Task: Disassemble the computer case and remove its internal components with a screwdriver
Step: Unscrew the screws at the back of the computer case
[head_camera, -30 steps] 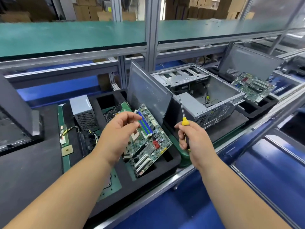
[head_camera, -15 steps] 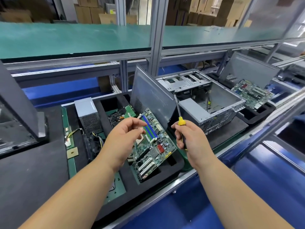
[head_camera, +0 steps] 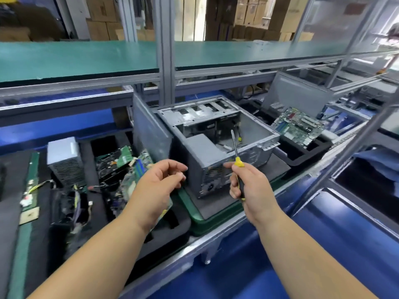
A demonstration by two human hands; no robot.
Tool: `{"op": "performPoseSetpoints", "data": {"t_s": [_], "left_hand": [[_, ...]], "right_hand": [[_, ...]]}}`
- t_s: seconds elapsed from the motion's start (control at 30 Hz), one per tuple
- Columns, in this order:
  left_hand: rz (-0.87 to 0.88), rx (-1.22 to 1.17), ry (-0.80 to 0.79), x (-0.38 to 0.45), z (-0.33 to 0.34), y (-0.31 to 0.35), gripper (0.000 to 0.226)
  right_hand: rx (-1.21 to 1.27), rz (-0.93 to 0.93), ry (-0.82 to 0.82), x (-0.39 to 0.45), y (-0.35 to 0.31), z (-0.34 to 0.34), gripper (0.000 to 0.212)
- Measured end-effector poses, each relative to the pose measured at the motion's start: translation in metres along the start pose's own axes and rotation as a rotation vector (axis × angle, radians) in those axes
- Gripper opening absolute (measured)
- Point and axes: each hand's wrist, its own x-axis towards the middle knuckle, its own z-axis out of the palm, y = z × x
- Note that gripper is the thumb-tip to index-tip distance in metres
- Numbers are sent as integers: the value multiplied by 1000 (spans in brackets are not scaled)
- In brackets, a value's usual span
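While right hand (head_camera: 248, 182) grips screwdriver (head_camera: 236, 156), left hand (head_camera: 159, 182) released motherboard (head_camera: 138, 169).

You are standing at a factory line for taking computers apart. A long workbench of aluminium framing (head_camera: 166, 50) carries a green-matted shelf (head_camera: 75, 59) overhead. Foam trays (head_camera: 183, 225) hold a gutted computer case (head_camera: 218, 134), circuit boards (head_camera: 299, 126) and a power supply (head_camera: 64, 160). Stacked cardboard boxes (head_camera: 101, 24) fill the background, warehouse fashion.
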Motion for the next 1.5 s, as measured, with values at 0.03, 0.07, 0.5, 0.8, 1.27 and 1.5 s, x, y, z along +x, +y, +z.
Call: {"op": "performPoseSetpoints", "data": {"t_s": [0.03, 0.07, 0.5, 0.8, 1.27, 1.5], "left_hand": [[8, 3, 9, 2, 22, -2, 29], [6, 5, 23, 3, 43, -4, 29], [6, 56, 173, 21, 234, -17, 25], [7, 143, 287, 24, 231, -18, 26], [51, 352, 241, 71, 161, -10, 17], [99, 453, 164, 88, 146, -11, 18]], "right_hand": [[6, 4, 5, 3, -4, -21, 20], [3, 11, 7, 7, -9, -43, 19], [-128, 47, -78, 64, -59, -239, 14], [-239, 20, -177, 99, -49, -238, 23], [-362, -13, -62, 147, -54, -167, 20], [-530, -99, -39, 163, -44, -154, 12]]}}
